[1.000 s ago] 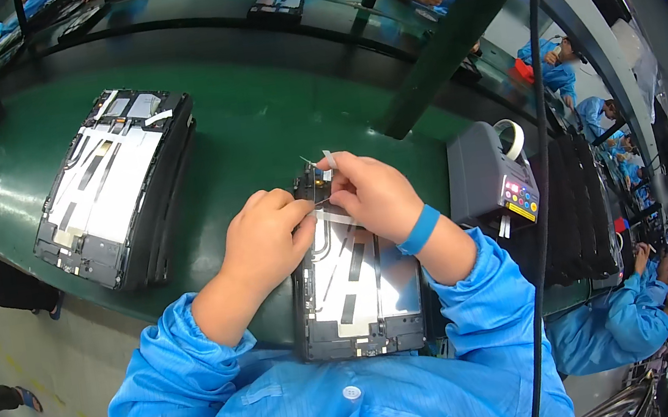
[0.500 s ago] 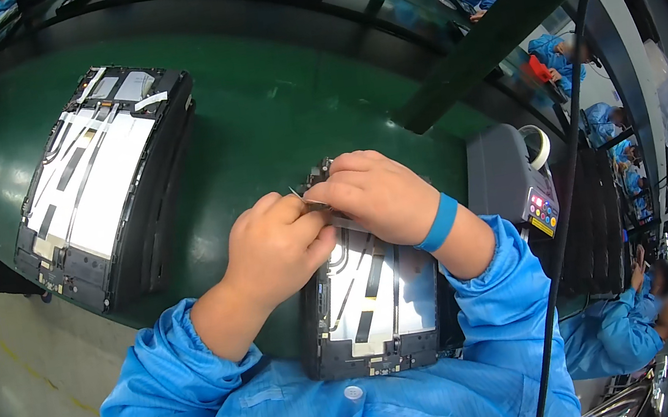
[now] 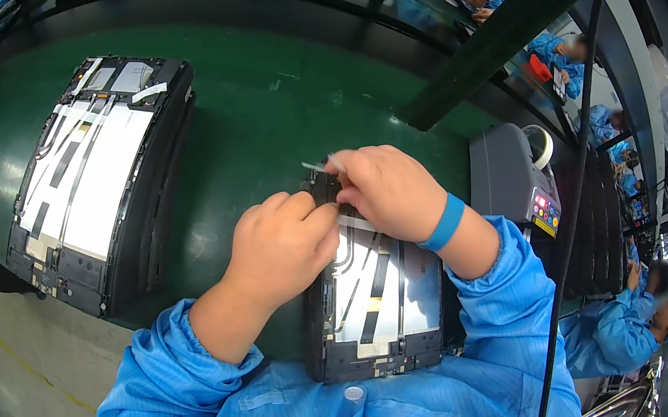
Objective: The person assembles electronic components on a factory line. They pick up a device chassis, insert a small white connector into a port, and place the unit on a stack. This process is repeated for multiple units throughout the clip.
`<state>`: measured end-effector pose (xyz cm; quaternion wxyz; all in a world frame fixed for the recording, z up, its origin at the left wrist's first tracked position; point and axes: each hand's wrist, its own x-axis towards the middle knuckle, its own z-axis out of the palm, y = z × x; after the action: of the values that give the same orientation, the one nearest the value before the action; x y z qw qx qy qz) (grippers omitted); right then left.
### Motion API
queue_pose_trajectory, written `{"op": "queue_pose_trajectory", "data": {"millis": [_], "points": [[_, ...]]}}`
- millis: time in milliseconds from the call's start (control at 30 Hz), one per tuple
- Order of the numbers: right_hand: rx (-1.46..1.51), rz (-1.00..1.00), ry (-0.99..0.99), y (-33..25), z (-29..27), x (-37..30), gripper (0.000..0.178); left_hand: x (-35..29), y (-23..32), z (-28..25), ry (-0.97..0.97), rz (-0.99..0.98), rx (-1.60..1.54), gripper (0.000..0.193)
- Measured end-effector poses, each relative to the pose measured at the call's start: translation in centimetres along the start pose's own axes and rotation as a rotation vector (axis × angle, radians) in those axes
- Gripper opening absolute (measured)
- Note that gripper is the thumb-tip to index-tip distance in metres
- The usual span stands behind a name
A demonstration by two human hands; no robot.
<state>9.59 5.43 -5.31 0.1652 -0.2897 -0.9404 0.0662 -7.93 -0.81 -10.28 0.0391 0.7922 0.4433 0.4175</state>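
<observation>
In front of me on the green bench lies an open tablet-like device body (image 3: 377, 305), black-framed, with a silvery inner panel crossed by dark flat cables. My left hand (image 3: 278, 238) is closed in a pinch over its far left part; what its fingertips grip, if anything, is hidden. My right hand (image 3: 391, 192), with a blue wristband (image 3: 444, 223), pinches a thin pale strip (image 3: 334, 163) above the far end of the device. A whitish band runs across the panel just below my fingers. The hands cover much of the far end.
A stack of similar open device bodies (image 3: 95, 182) stands on the green bench (image 3: 249, 92) at left. To the right is a grey tape dispenser (image 3: 508, 171) with a white roll. A dark post (image 3: 498, 36) and a hanging black cable (image 3: 581, 174) cross the right side. Co-workers in blue sit beyond.
My right hand has shifted slightly away from the left, and its fingertips have risen with the pale strip now showing. My left hand stays pinched near the device's far end.
</observation>
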Motion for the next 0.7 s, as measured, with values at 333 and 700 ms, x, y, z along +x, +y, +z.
{"op": "queue_pose_trajectory", "data": {"millis": [333, 700], "points": [[0.223, 0.305, 0.0, -0.7, 0.1, -0.3, 0.034, -0.1, -0.1, -0.1, 0.043, 0.056, -0.03, 0.018], [0.522, 0.571, -0.04, -0.4, 0.0, -0.9, 0.03, 0.0, 0.4, 0.1, 0.026, -0.013, 0.009, 0.015]]}}
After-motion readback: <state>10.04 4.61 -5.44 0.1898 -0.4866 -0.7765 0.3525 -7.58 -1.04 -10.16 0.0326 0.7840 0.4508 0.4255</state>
